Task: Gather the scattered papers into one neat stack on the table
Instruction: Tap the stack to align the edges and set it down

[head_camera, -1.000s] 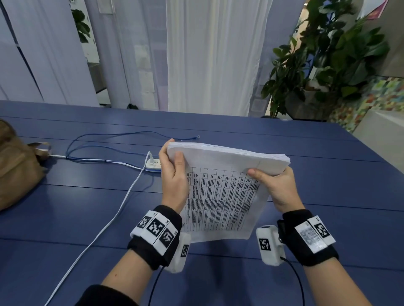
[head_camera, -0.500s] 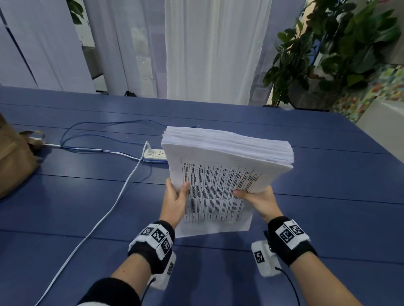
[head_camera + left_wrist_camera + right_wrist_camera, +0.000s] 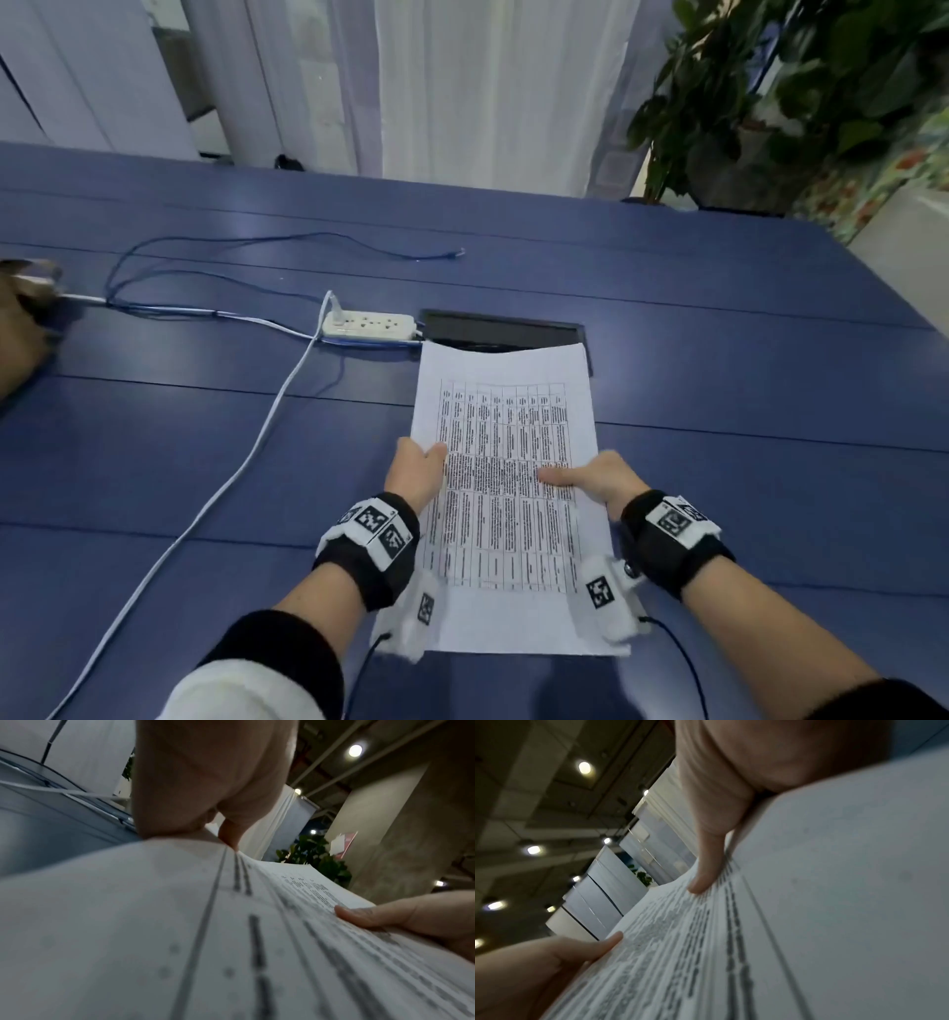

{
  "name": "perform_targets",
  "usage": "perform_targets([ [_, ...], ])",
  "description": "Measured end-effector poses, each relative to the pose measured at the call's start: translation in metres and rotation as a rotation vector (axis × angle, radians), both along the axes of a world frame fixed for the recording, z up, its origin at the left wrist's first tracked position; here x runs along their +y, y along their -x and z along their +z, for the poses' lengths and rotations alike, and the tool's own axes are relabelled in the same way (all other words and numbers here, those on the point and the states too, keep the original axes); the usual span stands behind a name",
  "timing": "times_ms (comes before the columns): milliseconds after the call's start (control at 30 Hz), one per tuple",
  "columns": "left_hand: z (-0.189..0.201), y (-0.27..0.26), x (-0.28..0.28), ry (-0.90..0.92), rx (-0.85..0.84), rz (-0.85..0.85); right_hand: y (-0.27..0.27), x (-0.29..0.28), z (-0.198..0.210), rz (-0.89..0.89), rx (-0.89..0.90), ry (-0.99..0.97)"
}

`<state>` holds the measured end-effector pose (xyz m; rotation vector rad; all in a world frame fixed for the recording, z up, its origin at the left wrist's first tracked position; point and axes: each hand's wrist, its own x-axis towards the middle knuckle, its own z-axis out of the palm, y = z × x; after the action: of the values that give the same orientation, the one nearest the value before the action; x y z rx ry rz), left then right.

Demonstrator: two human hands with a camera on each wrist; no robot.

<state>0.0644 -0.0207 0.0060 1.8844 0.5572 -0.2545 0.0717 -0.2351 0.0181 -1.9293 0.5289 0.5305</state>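
Note:
A thick stack of white papers with a printed table on its top sheet lies level and low over the blue table; whether it rests on the table I cannot tell. My left hand grips its left edge, thumb on top. My right hand grips the right edge, thumb pressed on the print. In the left wrist view the papers fill the lower frame under my left hand. The right wrist view shows my right hand on the papers. The fingers under the stack are hidden.
A white power strip lies just left of the stack's far corner, with a white cable running to the near left and a thin blue cable looping behind. A black hatch sits under the far edge. A brown bag is at far left.
The stack, held upright with its top edge raised before, has been tipped forward and lowered flat. Both hands came down with it and still hold its sides.

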Motion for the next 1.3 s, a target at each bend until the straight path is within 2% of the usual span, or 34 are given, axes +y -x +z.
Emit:
perform_targets([
  [67,-0.014,-0.005,-0.007,-0.023,0.096,-0.007,-0.001,0.0,-0.007,-0.007,0.031,0.051],
  [167,-0.031,-0.01,-0.01,0.001,0.182,0.0,-0.007,-0.013,-0.035,-0.05,0.041,0.01],
  [233,-0.039,-0.013,-0.006,0.0,0.156,-0.017,-0.011,-0.023,-0.05,-0.085,0.036,-0.016],
  [367,-0.049,-0.011,0.011,0.047,0.144,-0.081,0.004,-0.024,-0.035,-0.086,0.032,-0.034],
  [467,-0.051,0.0,0.02,0.076,0.171,-0.133,0.016,-0.027,-0.039,-0.054,0.048,0.03],
  [667,-0.038,0.018,0.011,-0.033,0.146,-0.207,0.022,-0.017,-0.045,-0.081,0.061,0.223],
  [867,-0.031,0.041,0.023,0.197,0.178,-0.189,0.038,-0.029,-0.038,-0.067,0.059,0.104],
  [933,-0.028,0.057,0.027,0.231,0.218,-0.222,0.053,-0.033,-0.041,-0.061,0.058,0.028],
  [1033,-0.033,0.079,0.029,0.239,0.243,-0.259,0.079,-0.035,-0.039,-0.038,0.073,0.019],
  [1200,-0.04,0.101,0.019,0.208,0.186,-0.277,0.102,-0.026,-0.047,0.036,0.046,0.199],
  [1300,-0.038,0.108,0.006,0.133,0.14,-0.301,0.107,-0.008,-0.051,0.007,0.063,0.292],
])
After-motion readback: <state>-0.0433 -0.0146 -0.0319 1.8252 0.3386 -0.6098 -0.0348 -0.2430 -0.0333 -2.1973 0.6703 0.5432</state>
